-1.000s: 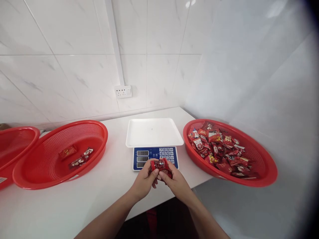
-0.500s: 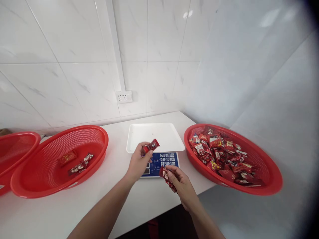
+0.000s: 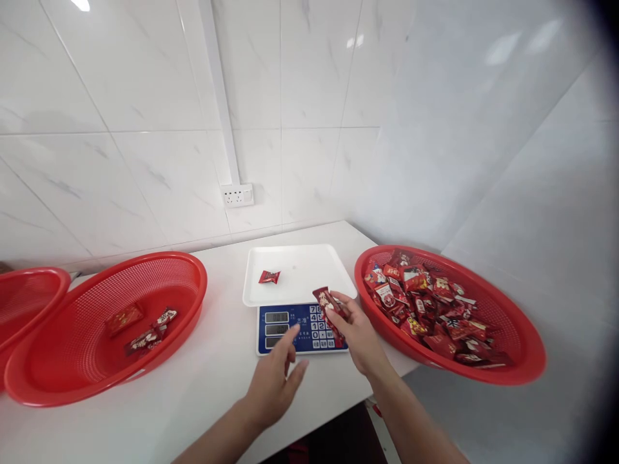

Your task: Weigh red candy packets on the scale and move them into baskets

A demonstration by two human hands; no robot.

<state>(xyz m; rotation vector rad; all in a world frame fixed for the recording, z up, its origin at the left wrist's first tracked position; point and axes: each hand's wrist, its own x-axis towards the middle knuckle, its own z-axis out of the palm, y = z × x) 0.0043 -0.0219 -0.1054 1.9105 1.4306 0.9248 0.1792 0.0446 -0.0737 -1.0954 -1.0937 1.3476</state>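
One small red candy (image 3: 269,277) lies on the white pan (image 3: 309,274) of a blue-faced scale (image 3: 283,327). My left hand (image 3: 275,381) hovers in front of the scale, fingers apart and holding nothing. My right hand (image 3: 354,327) is closed on several red candy packets (image 3: 327,305) just above the scale's keypad, beside the pan's front right corner.
At the right, a red basket (image 3: 512,348) is heaped with red candy packets (image 3: 425,299). A red basket (image 3: 62,380) left of the scale holds a few packets (image 3: 140,325). Part of another red basket (image 3: 29,303) shows at the far left. White table; tiled walls with a socket (image 3: 236,194).
My left hand carried one candy to the scale pan, left it there and drew back with fingers apart. My right hand, still holding packets, moved up toward the pan.
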